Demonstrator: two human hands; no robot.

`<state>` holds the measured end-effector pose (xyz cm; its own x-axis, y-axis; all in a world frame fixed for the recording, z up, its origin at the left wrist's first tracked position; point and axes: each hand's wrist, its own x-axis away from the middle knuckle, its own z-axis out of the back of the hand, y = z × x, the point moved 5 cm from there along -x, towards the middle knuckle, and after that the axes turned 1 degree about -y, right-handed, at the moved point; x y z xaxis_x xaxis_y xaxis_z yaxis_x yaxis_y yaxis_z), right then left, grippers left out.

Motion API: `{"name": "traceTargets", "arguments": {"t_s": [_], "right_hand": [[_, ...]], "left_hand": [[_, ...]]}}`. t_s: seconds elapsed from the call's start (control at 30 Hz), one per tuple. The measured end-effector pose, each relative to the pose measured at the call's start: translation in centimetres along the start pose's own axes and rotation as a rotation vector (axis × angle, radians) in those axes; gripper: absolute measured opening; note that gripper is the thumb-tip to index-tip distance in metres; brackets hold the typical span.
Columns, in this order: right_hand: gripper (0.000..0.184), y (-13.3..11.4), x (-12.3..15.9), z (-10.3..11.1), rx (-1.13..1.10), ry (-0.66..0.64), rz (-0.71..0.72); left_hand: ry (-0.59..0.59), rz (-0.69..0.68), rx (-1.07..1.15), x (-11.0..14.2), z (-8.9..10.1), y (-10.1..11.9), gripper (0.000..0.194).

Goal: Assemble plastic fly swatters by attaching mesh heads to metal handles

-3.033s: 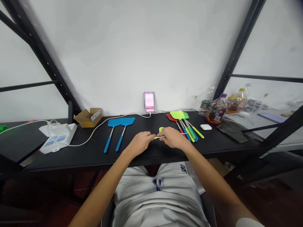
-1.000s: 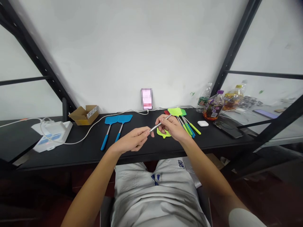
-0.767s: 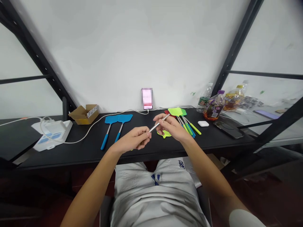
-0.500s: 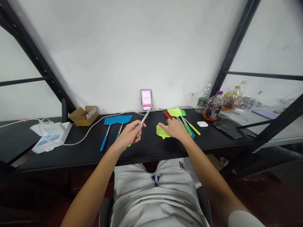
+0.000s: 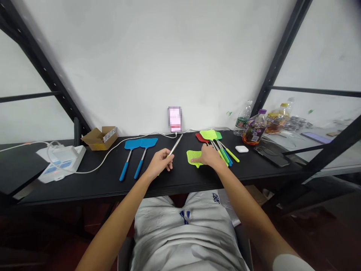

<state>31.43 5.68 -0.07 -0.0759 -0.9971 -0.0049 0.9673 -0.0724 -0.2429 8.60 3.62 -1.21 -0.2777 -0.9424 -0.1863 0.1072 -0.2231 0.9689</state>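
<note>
My left hand (image 5: 160, 162) is closed around a slim metal rod (image 5: 176, 143) that points up and away, and a bit of yellow-green shows under the hand. My right hand (image 5: 210, 156) grips the edge of a loose yellow-green fly swatter head (image 5: 193, 155), thumb on its face, low over the black table. Just beyond the right hand lies a fanned pile of fly swatters with a yellow-green head (image 5: 208, 134) on top and red and green heads below. To the left, two blue fly swatters (image 5: 132, 144) lie side by side.
A phone (image 5: 175, 119) leans on the wall with its cable plugged in. An open cardboard box (image 5: 97, 140) and a white power strip (image 5: 63, 165) are at left. At right are a white earphone case (image 5: 241, 149), a dark phone (image 5: 271, 156) and drink bottles (image 5: 254, 130).
My left hand has come down and slightly right with the rod, uncovering the second blue swatter's handle. My right hand's fingers have closed on the yellow-green swatter head.
</note>
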Motion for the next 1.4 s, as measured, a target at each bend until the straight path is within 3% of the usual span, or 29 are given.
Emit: {"name": "traceTargets", "arguments": {"t_s": [0.17,0.33,0.63,0.8,0.9,1.0,1.1,1.2,1.4], "right_hand": [[0.103,-0.3,0.3,0.5,-0.027,0.031,-0.005],[0.107,-0.3,0.2,0.3,-0.081,-0.054,-0.003],[0.064,-0.2,-1.0,-0.6,-0.108,-0.097,0.178],[0.039,0.1,-1.6,-0.1,-0.39,0.067,0.287],[0.04,0.4,-1.7,0.4,-0.629,0.156,0.314],[0.041,0.9,-1.6,1.0,-1.002,0.261,0.258],[0.04,0.7,-1.4,1.1,-1.341,0.243,0.251],[0.038,0.1,-1.2,1.3,-1.433,0.213,0.294],[0.041,-0.4,-0.8,1.6,-1.411,0.237,0.386]], "left_hand": [[-0.01,-0.05,-0.079,0.0,-0.4,-0.2,0.028],[0.011,-0.012,-0.099,0.1,-0.3,-0.6,0.029],[-0.03,0.041,-0.047,0.2,-0.6,-0.4,0.03],[-0.004,0.08,-0.043,0.3,-0.6,-0.4,0.029],[0.001,0.095,-0.009,0.3,-0.6,-0.4,0.028],[-0.069,0.088,-0.027,0.4,-0.9,-0.3,0.029],[-0.122,0.09,-0.08,0.6,-1.2,-0.2,0.03],[-0.125,0.094,-0.095,0.7,-1.3,-0.1,0.032],[-0.13,0.075,-0.076,0.6,-1.3,0.1,0.028]]}}
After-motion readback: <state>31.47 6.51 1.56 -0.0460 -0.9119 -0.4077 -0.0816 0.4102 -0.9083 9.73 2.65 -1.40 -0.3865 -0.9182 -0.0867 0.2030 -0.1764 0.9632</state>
